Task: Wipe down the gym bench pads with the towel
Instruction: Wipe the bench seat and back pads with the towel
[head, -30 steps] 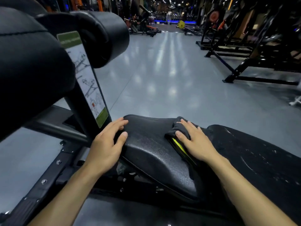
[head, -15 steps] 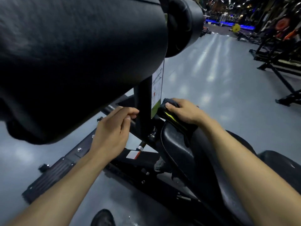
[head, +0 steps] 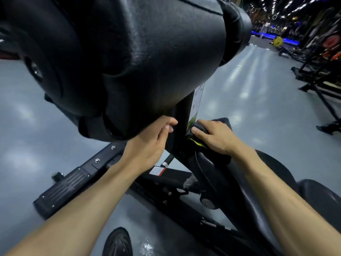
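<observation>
Overhead pad (head: 140, 58) hides left fingers (head: 170, 126) (grip unclear); right hand (head: 215, 138) clutches towel (head: 200, 129).

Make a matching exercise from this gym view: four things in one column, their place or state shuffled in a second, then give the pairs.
Things:
1. towel
2. left hand
3. large pad
4. shoe

Places or states:
A. looms overhead, filling the top of the view
B. on the floor at the bottom edge
C. pressed under the right hand on the seat pad
D. fingers curled at the black upright post

Pairs: 1-C, 2-D, 3-A, 4-B
</observation>
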